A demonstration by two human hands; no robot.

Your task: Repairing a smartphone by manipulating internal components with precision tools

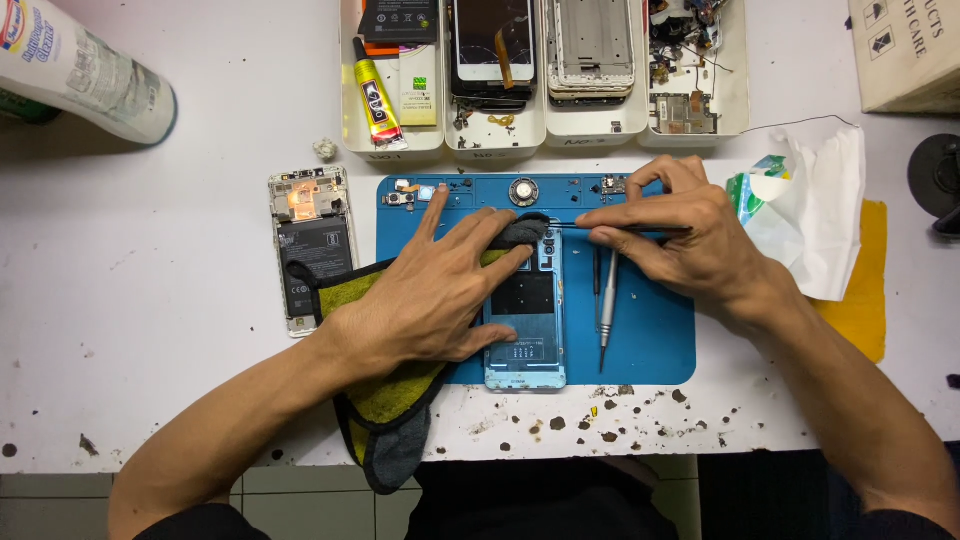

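The left hand (pixel 435 290) lies flat, fingers spread toward two o'clock, pressing a cloth (pixel 385 400) against the one open phone (pixel 527 315) on the blue mat (pixel 650 340). The right hand (pixel 690 235), at three o'clock of the phone's top, pinches what looks like thin tweezers (pixel 575 226), tip at the phone's upper edge. Two screwdrivers (pixel 607 300) lie just right of the phone. One second phone (pixel 312 250) lies at nine o'clock, four trays (pixel 545 135) at twelve.
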